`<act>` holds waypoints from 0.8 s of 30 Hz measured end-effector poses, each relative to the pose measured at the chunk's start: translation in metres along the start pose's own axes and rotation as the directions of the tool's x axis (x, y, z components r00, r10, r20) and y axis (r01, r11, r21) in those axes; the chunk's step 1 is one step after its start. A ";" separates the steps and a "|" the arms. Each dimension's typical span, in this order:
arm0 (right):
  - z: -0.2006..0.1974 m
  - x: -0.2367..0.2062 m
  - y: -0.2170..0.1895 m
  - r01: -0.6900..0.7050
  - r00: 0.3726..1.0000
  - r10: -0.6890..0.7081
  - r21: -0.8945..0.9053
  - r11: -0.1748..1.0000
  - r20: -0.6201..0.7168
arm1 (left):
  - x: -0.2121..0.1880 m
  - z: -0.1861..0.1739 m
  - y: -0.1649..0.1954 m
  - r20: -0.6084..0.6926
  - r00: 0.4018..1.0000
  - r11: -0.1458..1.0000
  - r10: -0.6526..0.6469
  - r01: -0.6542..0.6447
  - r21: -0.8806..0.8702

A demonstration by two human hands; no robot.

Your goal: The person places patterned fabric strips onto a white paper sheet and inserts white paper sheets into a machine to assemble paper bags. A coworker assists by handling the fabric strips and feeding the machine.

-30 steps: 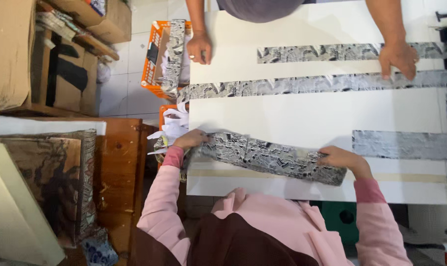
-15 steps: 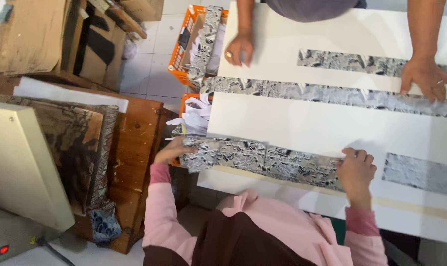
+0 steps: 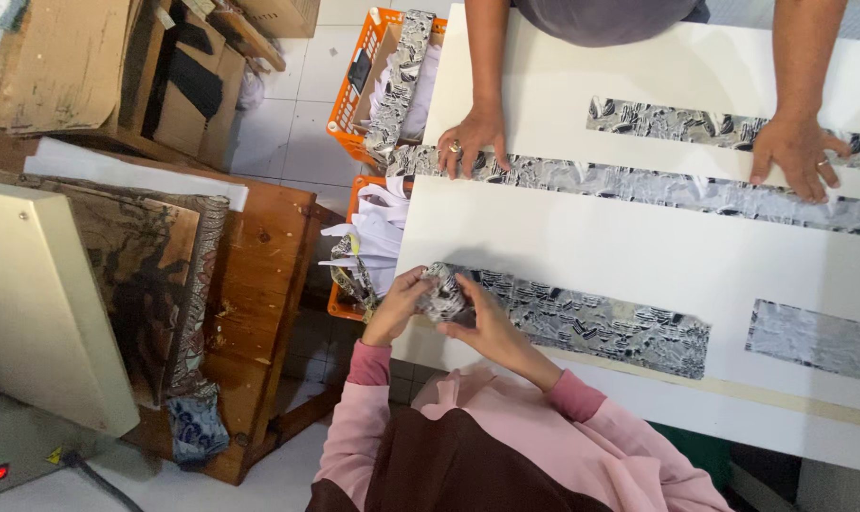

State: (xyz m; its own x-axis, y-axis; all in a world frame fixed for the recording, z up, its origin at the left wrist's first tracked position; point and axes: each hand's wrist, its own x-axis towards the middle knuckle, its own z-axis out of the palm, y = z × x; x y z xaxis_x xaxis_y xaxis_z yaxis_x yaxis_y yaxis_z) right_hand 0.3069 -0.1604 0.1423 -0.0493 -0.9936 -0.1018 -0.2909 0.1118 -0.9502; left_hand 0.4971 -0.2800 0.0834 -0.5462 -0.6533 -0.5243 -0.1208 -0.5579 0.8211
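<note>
Off the left edge of the long white worktable (image 3: 563, 246) we see an orange plastic crate (image 3: 340, 301) stuffed with white cloth pieces. Just past it, at the table's near left corner, the left hand (image 3: 395, 305) and the right hand (image 3: 492, 327) meet. Both are closed on the bunched end (image 3: 441, 292) of a black-and-white patterned fabric strip (image 3: 591, 327), fingers curled round it. The rest of the strip lies flat along the table's near edge, running to the right.

We judge the step in hand to be rolling or folding up that end (which of the two we cannot tell). Further handling would call for a firm pinch while the flat length feeds in straight.

At the table's far side, a co-worker's two hands (image 3: 473, 142) press flat on another patterned strip (image 3: 639, 185).
</note>
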 end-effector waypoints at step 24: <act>-0.206 -0.155 0.160 -0.409 0.647 0.583 0.422 0.809 -0.492 | -0.017 -0.113 0.038 -0.043 0.998 0.807 0.047 -0.013 0.590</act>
State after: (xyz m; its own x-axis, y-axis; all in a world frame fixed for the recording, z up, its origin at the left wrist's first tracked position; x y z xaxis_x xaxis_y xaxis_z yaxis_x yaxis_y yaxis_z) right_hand 0.0709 0.0149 0.0667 -0.6715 -0.5689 -0.4748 0.1875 0.4895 -0.8516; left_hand 0.5955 -0.3482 0.0976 -0.5155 -0.7002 -0.4939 -0.5795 -0.1397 0.8029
